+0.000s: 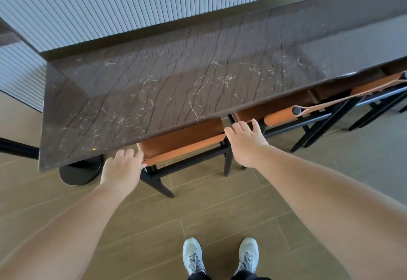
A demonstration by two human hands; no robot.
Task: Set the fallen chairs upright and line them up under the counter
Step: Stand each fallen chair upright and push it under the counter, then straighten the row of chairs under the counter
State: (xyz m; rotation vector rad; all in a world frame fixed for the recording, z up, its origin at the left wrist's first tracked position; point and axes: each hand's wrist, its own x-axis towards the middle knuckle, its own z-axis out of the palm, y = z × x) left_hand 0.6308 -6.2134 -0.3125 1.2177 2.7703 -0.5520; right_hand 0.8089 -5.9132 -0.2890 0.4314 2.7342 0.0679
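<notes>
Dark marble bench (176,81) fills most of the view, ribbed wall (110,4) behind it and a round black base (79,174) on the wood floor (220,213) at its left end. Three chairs sit upright, tucked under the bench edge — near chair (182,143), middle chair (284,115), far chair (374,88). Left hand (122,169) curls its fingers on the near chair's left back corner. Right hand (246,141) is spread loose at the right corner — touching or just above, can't tell. Grey shoes (220,255) below.
</notes>
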